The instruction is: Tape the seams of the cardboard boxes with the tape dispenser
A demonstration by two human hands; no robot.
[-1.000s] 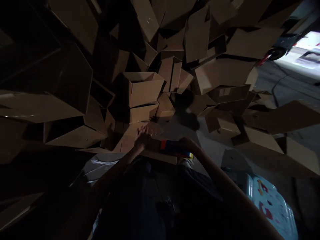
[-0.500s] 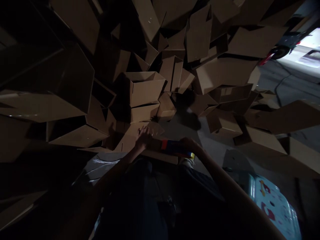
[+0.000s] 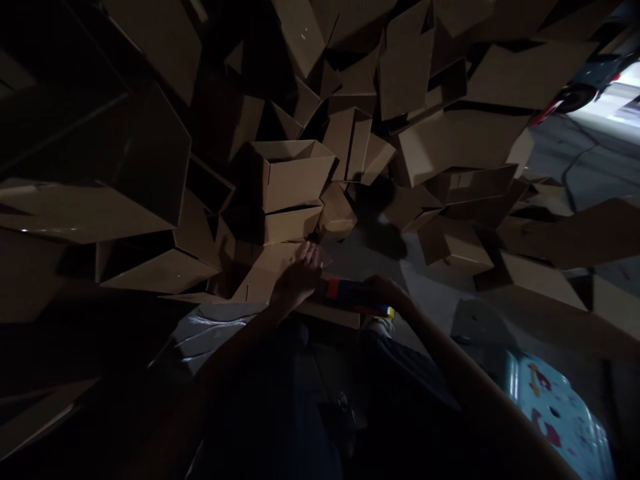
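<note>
In dim light, my right hand (image 3: 386, 291) is closed around a blue tool (image 3: 350, 293) with an orange end and a yellow part near my shoe; its exact kind is too dark to make out. The tool lies over a cardboard box (image 3: 330, 313) low between my feet. My left hand (image 3: 301, 272) rests flat, fingers stretched out, at a raised cardboard flap (image 3: 265, 267) just left of the tool. Nothing shows in the left hand. Shadow hides much of the box under both hands.
Open cardboard boxes (image 3: 298, 180) lie heaped ahead and to both sides. A light-blue patterned plastic stool (image 3: 555, 407) stands at the lower right. Grey plastic sheeting (image 3: 210, 333) lies left of my legs. A vehicle wheel (image 3: 575, 99) and a cable (image 3: 573, 180) show at the upper right.
My left hand has shifted right and slightly up along the cardboard, nearer the tool's orange end. The right hand keeps its hold on the tool. The view has turned slightly.
</note>
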